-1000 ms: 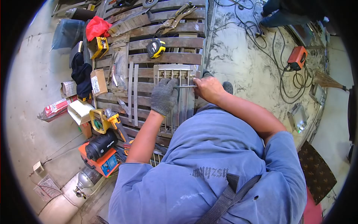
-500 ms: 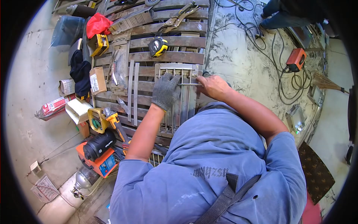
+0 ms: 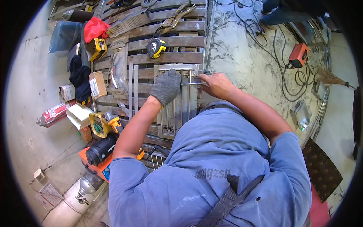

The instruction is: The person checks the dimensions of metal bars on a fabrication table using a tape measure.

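Note:
My right hand (image 3: 218, 85), bare, pinches one end of a thin metal rod (image 3: 192, 83). The rod lies crosswise above a metal frame with parallel bars (image 3: 161, 117). My left hand (image 3: 167, 87), in a grey knit glove, is over the upper left part of that frame, its fingers curled down. The rod's other end reaches the edge of the glove; what the gloved fingers grip is hidden. Two flat metal strips (image 3: 133, 89) lie to the left of the frame on the slatted bench (image 3: 166, 58).
A tape measure (image 3: 156, 48) and locking pliers (image 3: 177, 18) lie farther up the bench. On the left are a cardboard box (image 3: 98, 84), a yellow power tool (image 3: 114, 123) and an orange machine (image 3: 90, 160). Cables and an orange box (image 3: 298, 55) are on the floor near another person's legs (image 3: 283, 17).
The view has shifted slightly. My left forearm has swung left and covers more of the power tool. My right hand keeps hold of the rod, close to the same place over the frame.

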